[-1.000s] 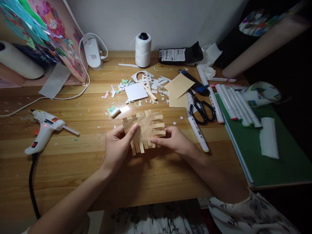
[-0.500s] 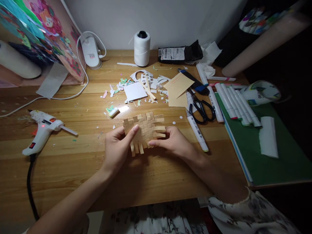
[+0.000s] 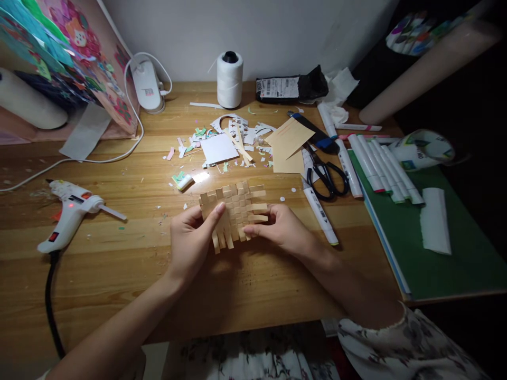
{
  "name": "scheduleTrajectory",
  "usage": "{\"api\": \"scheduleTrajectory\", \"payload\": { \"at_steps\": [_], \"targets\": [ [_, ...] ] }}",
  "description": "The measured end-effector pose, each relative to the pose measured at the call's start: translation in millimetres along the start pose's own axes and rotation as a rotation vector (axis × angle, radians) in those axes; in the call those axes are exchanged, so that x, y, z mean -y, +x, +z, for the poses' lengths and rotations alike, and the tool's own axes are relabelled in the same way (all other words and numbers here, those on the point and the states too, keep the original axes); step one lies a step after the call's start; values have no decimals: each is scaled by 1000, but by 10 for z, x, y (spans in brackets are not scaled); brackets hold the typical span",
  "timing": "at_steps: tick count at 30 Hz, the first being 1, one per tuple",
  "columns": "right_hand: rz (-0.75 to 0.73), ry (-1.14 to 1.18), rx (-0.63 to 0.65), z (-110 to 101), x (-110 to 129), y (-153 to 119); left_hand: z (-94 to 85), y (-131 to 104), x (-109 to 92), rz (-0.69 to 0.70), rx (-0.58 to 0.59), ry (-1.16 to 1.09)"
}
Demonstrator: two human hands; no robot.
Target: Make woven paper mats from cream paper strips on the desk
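Note:
A small tan woven paper mat (image 3: pixel 237 203) is held between my two hands above the table. Loose strip ends stick out along its right side and its lower edge. My left hand (image 3: pixel 192 232) grips the mat's left part, thumb on top and fingers hidden beneath. At the lower right corner, my right hand (image 3: pixel 283 227) pinches the mat, its thumb on the near face by the strip ends. The middle of the weave is a tight checker pattern.
On the wooden table (image 3: pixel 130 279) lie a glue gun (image 3: pixel 69 211) at left and paper scraps (image 3: pixel 233 132) behind the mat. To the right are tan paper sheets (image 3: pixel 291 142), black scissors (image 3: pixel 328 179), markers (image 3: pixel 380 163) and a green board (image 3: pixel 455 221). A thread spool (image 3: pixel 229 82) stands near the wall.
My right thumb has shifted very slightly up and right at the mat's lower corner. Both hands keep their hold; the view has moved a little.

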State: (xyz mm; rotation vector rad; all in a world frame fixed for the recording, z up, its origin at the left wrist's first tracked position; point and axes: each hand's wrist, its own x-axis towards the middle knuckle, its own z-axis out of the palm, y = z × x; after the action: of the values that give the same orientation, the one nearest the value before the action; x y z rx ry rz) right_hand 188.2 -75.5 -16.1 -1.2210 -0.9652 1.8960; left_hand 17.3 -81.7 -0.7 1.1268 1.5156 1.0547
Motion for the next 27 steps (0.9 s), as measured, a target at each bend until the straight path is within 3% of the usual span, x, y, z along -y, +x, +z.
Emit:
{"api": "scheduleTrajectory", "payload": {
  "at_steps": [4, 13, 27],
  "targets": [
    [16, 9, 26, -31, 11, 4, -19, 32, 13, 0, -28, 4],
    [-31, -107, -69, -85, -2, 11, -53, 89, -4, -4, -98, 2],
    [-33, -154, -5, -119, 23, -4, -100, 113, 2, 97, -176, 30]
  ]
}}
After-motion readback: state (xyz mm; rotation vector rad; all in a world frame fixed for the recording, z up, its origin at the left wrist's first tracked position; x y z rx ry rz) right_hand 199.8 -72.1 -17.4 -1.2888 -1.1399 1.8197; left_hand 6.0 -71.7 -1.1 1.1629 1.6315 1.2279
